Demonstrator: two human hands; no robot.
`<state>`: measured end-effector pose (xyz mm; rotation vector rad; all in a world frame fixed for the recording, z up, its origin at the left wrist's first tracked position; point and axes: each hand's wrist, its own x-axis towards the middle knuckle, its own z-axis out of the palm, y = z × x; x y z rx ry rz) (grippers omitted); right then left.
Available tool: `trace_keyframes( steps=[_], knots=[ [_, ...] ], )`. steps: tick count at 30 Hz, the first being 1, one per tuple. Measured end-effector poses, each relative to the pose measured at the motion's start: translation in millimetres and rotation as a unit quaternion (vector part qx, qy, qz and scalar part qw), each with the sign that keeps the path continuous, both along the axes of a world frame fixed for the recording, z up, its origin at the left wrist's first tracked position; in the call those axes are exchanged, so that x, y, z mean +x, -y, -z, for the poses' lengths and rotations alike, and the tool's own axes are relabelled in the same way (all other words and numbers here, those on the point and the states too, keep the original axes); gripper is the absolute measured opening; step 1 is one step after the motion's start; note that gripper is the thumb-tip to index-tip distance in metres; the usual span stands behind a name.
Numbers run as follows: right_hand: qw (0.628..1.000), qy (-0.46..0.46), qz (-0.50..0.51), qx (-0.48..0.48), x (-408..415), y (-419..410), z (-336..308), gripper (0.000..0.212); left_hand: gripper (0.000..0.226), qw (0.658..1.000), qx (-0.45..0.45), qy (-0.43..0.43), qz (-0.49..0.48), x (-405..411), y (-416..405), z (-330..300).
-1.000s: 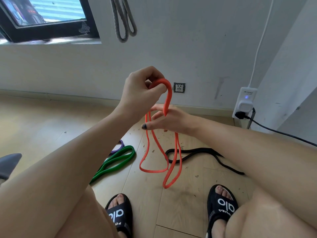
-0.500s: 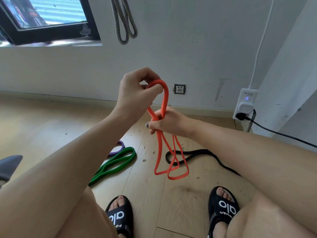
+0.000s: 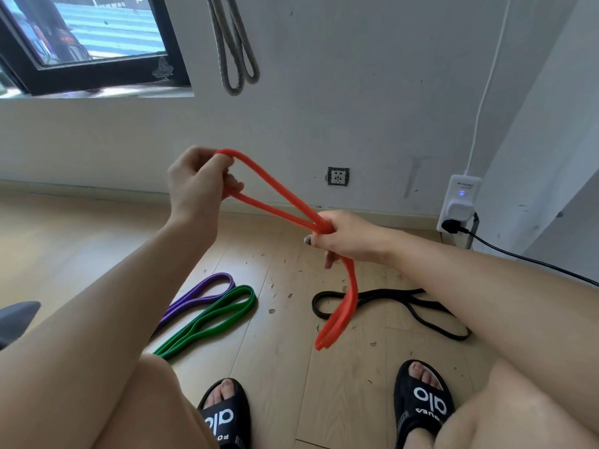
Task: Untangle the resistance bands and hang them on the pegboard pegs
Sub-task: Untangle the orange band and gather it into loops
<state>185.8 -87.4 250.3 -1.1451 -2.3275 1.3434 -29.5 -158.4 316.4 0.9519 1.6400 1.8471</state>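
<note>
An orange resistance band is stretched between my two hands above the floor. My left hand pinches its looped upper end at chest height. Lower and to the right, my right hand grips the band's strands together, and the rest hangs down doubled to an end near the floor. A grey band hangs on the wall above; its peg is out of view. On the wooden floor lie a purple band, a green band beside it, and a black band under my right forearm.
A window is at the upper left. The white wall holds a socket and a white plug adapter with a black cable trailing right. My feet in black slides rest on the floor, which is littered with small debris. A grey object sits at the left edge.
My hands have drawn apart: the left moved left, the right moved down and right, pulling the orange band taut between them. The hanging part now dangles as one doubled strand.
</note>
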Motion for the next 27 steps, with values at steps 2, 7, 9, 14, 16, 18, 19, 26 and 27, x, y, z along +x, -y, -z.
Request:
trace_keyframes(
  steps=[2,7,9,14,16,18,19,26,27],
  knots=[
    [1.0,0.007,-0.001,0.018,1.6,-1.7,-1.0,0.007,0.008,0.999,-0.026,0.023,-0.024,-12.2,0.4,8.3],
    [0.997,0.041,-0.02,0.067,0.0,0.8,-11.4,0.019,0.007,0.991,-0.131,0.011,0.002,-41.9,5.3,34.2],
    [0.996,0.042,-0.023,0.07,1.2,0.1,-15.3,0.021,0.008,0.986,-0.161,0.018,0.049,-49.3,10.1,40.0],
    [0.998,0.043,-0.04,0.026,5.4,1.7,-15.9,0.021,0.01,0.975,-0.157,0.053,0.145,-49.9,17.0,37.5],
    [0.998,0.036,-0.056,-0.016,5.6,2.6,-16.1,0.022,0.009,0.978,-0.147,0.052,0.139,-46.2,15.6,33.6],
    [0.995,0.021,-0.076,-0.056,5.4,3.5,-16.6,0.023,0.008,0.982,-0.137,0.049,0.124,-43.4,13.9,30.8],
    [0.994,0.016,-0.086,-0.068,5.3,3.8,-16.9,0.023,0.008,0.983,-0.133,0.047,0.117,-42.4,13.5,29.8],
    [0.986,0.015,-0.116,-0.118,1.6,13.6,-14.8,0.026,0.012,0.99,-0.044,0.082,0.102,-27.7,10.7,9.8],
    [0.986,0.016,-0.115,-0.12,0.4,15.3,-15.5,0.029,0.013,0.99,-0.031,0.087,0.105,-25.1,10.5,5.7]
  ],
)
